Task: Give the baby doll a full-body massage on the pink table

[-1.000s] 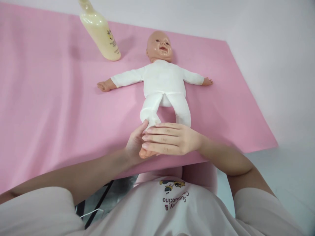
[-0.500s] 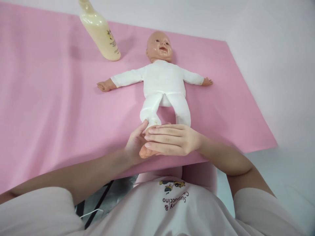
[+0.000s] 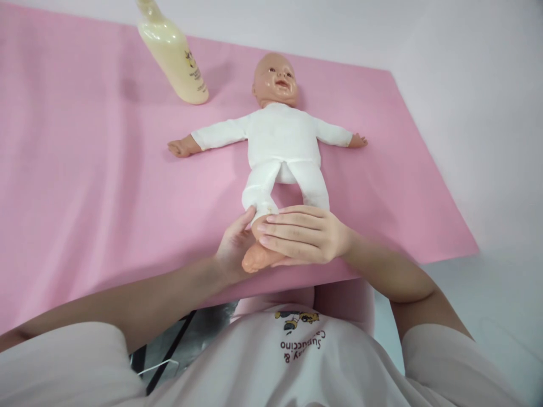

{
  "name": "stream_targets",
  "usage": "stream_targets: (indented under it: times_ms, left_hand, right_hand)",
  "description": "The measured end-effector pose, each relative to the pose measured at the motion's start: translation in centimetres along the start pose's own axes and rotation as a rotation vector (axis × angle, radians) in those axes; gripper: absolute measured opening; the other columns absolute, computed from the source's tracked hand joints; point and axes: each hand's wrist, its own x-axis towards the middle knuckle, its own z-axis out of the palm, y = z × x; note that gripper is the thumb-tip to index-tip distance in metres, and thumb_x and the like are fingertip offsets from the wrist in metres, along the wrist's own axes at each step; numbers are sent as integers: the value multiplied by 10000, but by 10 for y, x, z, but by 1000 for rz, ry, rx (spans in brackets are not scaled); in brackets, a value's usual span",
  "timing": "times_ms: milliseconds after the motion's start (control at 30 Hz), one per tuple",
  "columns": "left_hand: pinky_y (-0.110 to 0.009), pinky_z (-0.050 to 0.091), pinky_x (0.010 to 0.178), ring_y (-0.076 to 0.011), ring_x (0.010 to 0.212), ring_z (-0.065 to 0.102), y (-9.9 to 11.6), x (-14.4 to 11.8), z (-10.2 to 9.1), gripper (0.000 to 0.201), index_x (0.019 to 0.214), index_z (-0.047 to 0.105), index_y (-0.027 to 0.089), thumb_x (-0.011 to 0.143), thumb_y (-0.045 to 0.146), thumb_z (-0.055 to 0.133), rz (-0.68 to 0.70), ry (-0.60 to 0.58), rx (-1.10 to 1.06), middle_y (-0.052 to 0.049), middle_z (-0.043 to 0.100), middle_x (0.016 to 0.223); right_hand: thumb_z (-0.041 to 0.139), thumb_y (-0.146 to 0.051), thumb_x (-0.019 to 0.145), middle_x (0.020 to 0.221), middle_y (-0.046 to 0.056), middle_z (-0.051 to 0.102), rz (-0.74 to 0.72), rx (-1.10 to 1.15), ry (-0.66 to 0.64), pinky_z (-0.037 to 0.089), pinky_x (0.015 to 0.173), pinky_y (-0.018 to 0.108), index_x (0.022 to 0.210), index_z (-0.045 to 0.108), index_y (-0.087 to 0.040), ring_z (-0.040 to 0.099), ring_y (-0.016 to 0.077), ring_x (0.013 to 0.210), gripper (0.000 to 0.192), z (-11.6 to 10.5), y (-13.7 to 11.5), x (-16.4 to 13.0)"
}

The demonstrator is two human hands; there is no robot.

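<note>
A baby doll [image 3: 283, 133] in white clothing lies on its back, arms spread wide and legs towards me. My left hand [image 3: 237, 243] is closed around the ankle of the doll's leg on the left, its thumb up along the shin and its other fingers mostly hidden underneath. Across the top of that ankle and the bare foot [image 3: 258, 258] lies my right hand [image 3: 311, 234], palm down, fingers stretched out and side by side. The toes of this foot stick out below my fingers. The doll's other foot is hidden behind my right hand.
A pump bottle [image 3: 176, 59] of pale yellow liquid stands at the back left, its top cut off by the frame. A pink cover [image 3: 85, 169] spreads over the table, its near edge close to my body. A white wall [image 3: 487, 113] rises behind.
My right hand has slid slightly up and to the right over the doll's foot, uncovering more of the toes and sole. My left hand and the doll's body stay nearly still.
</note>
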Motion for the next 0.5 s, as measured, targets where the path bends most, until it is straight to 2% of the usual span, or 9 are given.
stream_targets:
  times_ms: [67,133,233,300,367,500]
  left_hand:
    - [-294,584,584,-177,591,692,1,0,0,455,816,644,111,951,474,407,-11,-18,50,-49,690,649]
    - [-286,573,544,-170,549,677,1,0,-1,462,801,634,117,953,485,400,-12,-15,54,-35,667,607]
    - [-255,582,580,-143,549,678,-1,-1,-1,400,794,611,129,949,455,438,3,28,-43,-9,658,582]
    - [-240,593,660,-131,630,706,-2,0,-1,324,832,614,132,950,394,462,38,61,-102,-10,695,648]
    - [-250,597,730,-142,742,728,-3,0,0,258,880,624,131,943,334,478,62,54,-93,-28,735,755]
    - [-258,588,780,-143,776,726,-4,0,2,176,888,628,110,892,264,543,20,-77,-45,-30,736,785]
  right_hand:
    - [604,-344,914,1194,18,674,0,-16,56,489,1090,257,1172,589,-193,575,112,1220,300,0,-1,-1]
    - [589,-303,924,1200,-14,673,-3,-20,54,477,1098,244,1169,592,-222,569,91,1227,258,1,-2,0]
    - [534,-320,955,1289,-21,633,2,22,-73,442,1135,272,1235,565,-243,526,95,1286,292,0,-3,3]
    - [506,-376,964,1327,21,613,36,42,-173,441,1139,315,1271,554,-208,519,130,1303,353,-2,-4,5]
    - [500,-423,959,1333,56,609,66,42,-200,458,1124,346,1274,560,-175,524,160,1302,405,-4,-3,6]
    - [544,-475,925,1297,42,637,59,15,-90,515,1071,346,1218,604,-209,551,166,1275,400,-4,-1,0]
